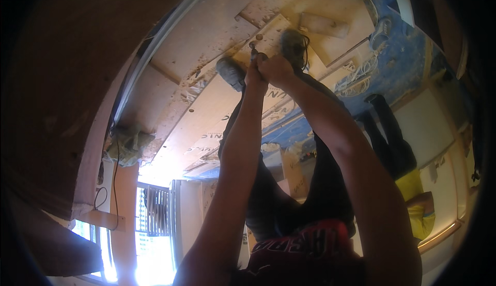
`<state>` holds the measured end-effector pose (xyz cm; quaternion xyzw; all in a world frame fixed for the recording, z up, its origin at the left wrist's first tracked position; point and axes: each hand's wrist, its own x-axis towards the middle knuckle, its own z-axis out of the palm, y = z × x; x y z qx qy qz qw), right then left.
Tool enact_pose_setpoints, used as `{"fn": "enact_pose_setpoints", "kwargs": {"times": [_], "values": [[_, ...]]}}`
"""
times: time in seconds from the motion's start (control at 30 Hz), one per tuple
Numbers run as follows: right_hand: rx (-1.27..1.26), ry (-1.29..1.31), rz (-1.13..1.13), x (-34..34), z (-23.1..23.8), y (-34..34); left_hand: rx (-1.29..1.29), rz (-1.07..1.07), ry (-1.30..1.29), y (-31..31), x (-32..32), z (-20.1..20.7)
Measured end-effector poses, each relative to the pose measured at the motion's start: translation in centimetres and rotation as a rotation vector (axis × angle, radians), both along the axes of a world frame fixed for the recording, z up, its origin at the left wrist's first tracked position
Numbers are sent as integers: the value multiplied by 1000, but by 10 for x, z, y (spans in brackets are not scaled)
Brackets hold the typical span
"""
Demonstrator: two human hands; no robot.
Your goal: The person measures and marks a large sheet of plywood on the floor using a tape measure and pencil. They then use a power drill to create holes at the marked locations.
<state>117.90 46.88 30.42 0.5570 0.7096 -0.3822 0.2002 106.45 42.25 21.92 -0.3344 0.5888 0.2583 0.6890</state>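
Note:
Both arms reach out and my hands meet over a pale plywood board point(206, 111), between two dark shoes point(294, 48). My left hand point(254, 75) is closed around a slender dark tool point(253, 51) with a small rounded end; its exact kind is too small to make out. Pressed against it, my right hand point(275, 71) is closed as well, its fingers largely hidden. The tool's end points at the board, close to a round dark hole point(259, 37). Whether it touches the wood I cannot tell.
Loose wood offcuts point(324, 25) and debris lie around the board. White cable point(356, 76) is coiled on a blue sheet point(398, 53) at right. A person in dark trousers and a yellow top point(416, 188) stands at right. Crumpled cloth point(129, 145) lies at left, near a bright window point(155, 234).

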Motion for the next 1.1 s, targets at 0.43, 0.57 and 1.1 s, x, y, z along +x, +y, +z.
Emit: {"fn": "enact_pose_setpoints", "kwargs": {"times": [0.43,0.57,1.1], "values": [[5,4,-29,-3,0,-2,20,-62,-74,-8,-11,-17],[-17,-19,-12,-4,0,-3,19,-63,-83,-2,-8,-8],[-88,-25,-5,-6,-2,0,11,-63,-74,7,-7,3]]}}
